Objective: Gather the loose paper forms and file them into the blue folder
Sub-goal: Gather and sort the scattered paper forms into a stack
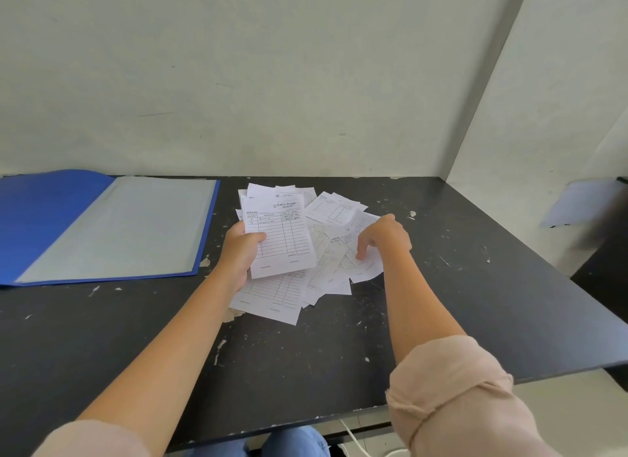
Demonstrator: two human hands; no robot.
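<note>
Past our right sleeve [452,388], our left hand [239,252] keeps its grip closed on a few forms [282,239] mid-frame. Our right hand [384,235] sets curled fingers on the loose pile [326,280]; whether they pinch a sheet we cannot tell. Gathering looks barely begun, and the blue folder [51,218] lies open at left, apparently unfilled.

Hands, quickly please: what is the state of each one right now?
Left hand: holds a stack of forms, thumb on top.
Right hand: fingers touch a loose form on the pile; grip cannot be told.
</note>
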